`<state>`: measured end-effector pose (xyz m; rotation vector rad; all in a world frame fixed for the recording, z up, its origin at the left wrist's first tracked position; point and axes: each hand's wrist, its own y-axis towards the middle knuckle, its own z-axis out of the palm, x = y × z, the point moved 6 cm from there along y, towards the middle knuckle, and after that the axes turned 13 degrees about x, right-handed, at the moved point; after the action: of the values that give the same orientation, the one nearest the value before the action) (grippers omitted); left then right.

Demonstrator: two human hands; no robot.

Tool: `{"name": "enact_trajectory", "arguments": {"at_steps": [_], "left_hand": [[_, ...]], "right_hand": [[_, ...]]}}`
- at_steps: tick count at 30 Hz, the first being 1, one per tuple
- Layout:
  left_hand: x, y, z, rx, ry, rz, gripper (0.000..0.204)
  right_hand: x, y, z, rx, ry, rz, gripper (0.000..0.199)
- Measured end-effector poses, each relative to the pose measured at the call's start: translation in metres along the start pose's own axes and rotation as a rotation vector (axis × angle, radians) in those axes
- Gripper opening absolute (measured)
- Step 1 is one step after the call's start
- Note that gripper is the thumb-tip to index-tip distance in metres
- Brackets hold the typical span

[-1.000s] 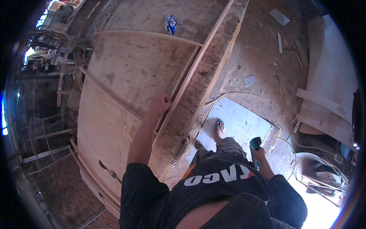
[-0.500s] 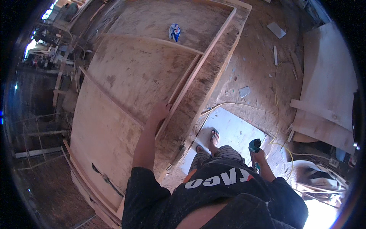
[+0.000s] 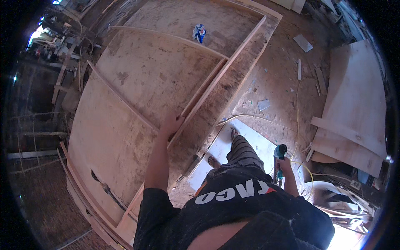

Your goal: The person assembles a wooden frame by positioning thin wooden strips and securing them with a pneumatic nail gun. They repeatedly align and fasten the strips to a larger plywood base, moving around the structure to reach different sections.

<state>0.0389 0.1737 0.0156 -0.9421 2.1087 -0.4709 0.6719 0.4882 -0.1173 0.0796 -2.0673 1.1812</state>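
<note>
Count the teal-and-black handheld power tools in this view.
1: a teal-and-black handheld power tool, gripped in the person's bare right hand, to the right of the large brown wooden work surface. Others may be hidden in the dim clutter at left.

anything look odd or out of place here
The blue-and-white packet, seemingly crumpled, looks out of place: it lies loose on the big board among wooden strips, beyond the left hand. Loose scraps also litter the floor, and the board's surface has dark marks.
</note>
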Motion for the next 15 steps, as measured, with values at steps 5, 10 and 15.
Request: {"name": "enact_trajectory", "arguments": {"at_steps": [5,10,15], "left_hand": [[0.009,-0.023,0.0,-0.007,-0.143,-0.078,0.039],[-0.013,-0.035,-0.008,-0.032,-0.248,-0.192,0.036],[-0.021,-0.047,-0.014,-0.3,-0.262,-0.323,0.034]], "right_hand": [[0.15,0.073,-0.023,0.178,0.094,-0.111,0.009],[0.394,0.141,-0.051,-0.087,-0.63,-0.606,0.025],[0.61,0.172,-0.004,-0.067,-0.841,-0.715,0.053]]}}
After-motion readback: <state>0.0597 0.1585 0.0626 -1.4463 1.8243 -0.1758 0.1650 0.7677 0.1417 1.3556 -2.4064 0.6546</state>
